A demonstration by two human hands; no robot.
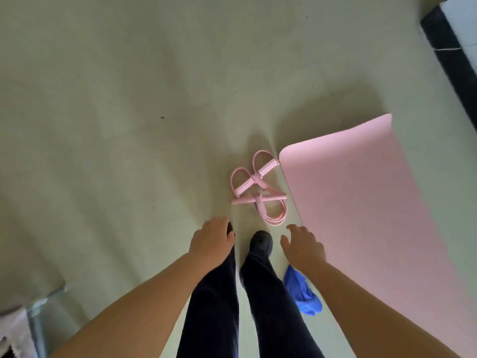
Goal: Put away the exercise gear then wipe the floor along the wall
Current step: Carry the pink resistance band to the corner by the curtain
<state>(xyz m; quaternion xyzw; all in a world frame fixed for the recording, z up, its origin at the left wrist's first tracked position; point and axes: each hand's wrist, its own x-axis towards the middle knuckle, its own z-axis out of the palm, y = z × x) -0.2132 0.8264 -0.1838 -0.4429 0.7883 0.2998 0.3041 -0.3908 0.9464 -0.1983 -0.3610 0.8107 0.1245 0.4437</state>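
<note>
A pink pedal resistance band (255, 186) lies on the pale green floor just ahead of my feet. A pink exercise mat (366, 202) is spread flat to its right, almost touching it. A crumpled blue cloth (302, 290) lies on the floor beside my right leg, partly hidden under my right forearm. My left hand (213, 240) hangs above my left foot, fingers relaxed, holding nothing. My right hand (303, 245) reaches forward with spread fingers, empty, short of the band and beside the mat's near edge.
A black skirting strip (449, 60) runs along the white wall at the top right. A pale glassy object (38, 313) sits at the lower left edge. My dark-trousered legs and black shoe (262, 242) stand in the middle. Bare floor stretches left and ahead.
</note>
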